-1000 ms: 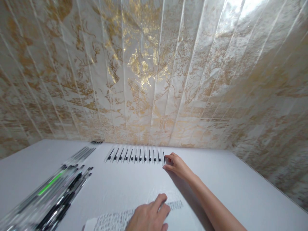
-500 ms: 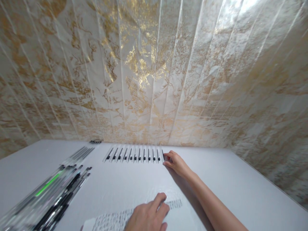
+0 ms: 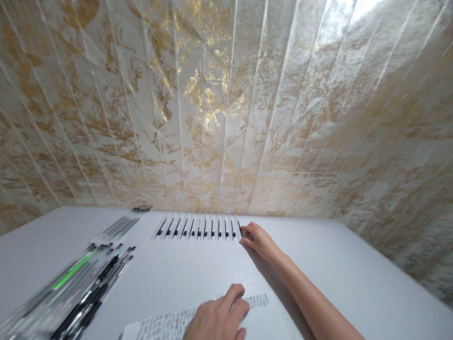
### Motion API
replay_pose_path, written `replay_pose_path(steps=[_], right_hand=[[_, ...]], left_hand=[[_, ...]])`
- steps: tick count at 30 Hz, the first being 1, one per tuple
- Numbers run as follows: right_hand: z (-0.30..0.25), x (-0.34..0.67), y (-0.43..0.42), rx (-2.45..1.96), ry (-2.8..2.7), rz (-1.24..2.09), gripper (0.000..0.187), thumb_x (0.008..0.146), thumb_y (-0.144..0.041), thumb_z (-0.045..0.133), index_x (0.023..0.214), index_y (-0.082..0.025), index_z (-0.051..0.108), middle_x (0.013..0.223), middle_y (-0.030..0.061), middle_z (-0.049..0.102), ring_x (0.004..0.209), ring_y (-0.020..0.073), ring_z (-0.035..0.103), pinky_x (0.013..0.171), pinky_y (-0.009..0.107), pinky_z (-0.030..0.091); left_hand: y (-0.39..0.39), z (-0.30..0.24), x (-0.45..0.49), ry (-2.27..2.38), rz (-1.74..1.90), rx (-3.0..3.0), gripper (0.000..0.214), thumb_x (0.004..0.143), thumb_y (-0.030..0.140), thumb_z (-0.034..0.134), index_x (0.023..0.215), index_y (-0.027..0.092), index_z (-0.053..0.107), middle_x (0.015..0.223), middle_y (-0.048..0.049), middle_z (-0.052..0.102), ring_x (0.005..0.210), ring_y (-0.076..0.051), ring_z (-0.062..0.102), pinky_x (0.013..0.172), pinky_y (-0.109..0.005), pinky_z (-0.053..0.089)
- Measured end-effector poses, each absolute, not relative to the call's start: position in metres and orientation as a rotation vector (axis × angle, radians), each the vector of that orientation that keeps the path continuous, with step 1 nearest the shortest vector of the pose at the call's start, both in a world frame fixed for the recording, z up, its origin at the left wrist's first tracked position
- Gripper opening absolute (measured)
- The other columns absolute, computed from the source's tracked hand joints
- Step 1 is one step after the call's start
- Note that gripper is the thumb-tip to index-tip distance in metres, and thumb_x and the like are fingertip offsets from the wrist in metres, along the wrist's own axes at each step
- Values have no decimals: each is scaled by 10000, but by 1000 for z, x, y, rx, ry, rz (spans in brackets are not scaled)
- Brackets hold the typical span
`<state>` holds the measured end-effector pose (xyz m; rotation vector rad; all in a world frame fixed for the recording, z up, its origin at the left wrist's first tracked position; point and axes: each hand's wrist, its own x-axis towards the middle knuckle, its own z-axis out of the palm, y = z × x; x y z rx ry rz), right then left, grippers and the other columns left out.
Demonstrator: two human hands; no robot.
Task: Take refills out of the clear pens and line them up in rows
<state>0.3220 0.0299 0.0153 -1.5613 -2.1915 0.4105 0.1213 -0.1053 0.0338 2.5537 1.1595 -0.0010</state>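
My right hand (image 3: 259, 240) reaches to the far side of the white table (image 3: 354, 274) and pinches the rightmost pen (image 3: 240, 230) of a neat row of pens (image 3: 198, 227) laid side by side near the wall. Fingers and thumb are pressed together on that pen. My left hand (image 3: 219, 316) lies near the bottom edge, fingers flat on a sheet of paper covered in handwriting (image 3: 166, 325).
A loose pile of clear-barrelled pens (image 3: 74, 288), one with a green insert, lies at the left. A few thin refills (image 3: 120, 225) and a small dark object (image 3: 141, 209) sit near the gold-patterned panelled wall (image 3: 226, 104).
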Motion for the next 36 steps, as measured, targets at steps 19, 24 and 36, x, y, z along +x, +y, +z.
replay_pose_path(steps=[19, 24, 36], right_hand=[[23, 323, 24, -1442, -2126, 494, 342, 782, -170, 610, 1121, -155, 647, 913, 52, 603, 794, 178, 536, 758, 284, 419], [58, 297, -7, -1114, -2206, 617, 278, 764, -71, 580, 1009, -195, 626, 896, 21, 621, 767, 149, 511, 728, 261, 421], [66, 246, -49, -985, -2469, 655, 188, 747, -54, 643, 893, -171, 618, 877, 28, 625, 799, 151, 554, 724, 244, 447]], left_hand=[[-84, 17, 106, 922, 1040, 1259, 402, 803, 136, 337, 1192, 197, 420, 1184, -104, 573, 922, -146, 605, 768, -272, 487], [-76, 27, 103, 747, 1173, 685, 550, 670, 115, 523, 1212, 178, 456, 1340, -144, 543, 1200, -258, 556, 1033, -392, 385], [-75, 30, 103, 752, 1162, 615, 712, 637, 136, 546, 1321, 160, 350, 1370, -133, 523, 1291, -276, 461, 1100, -417, 302]])
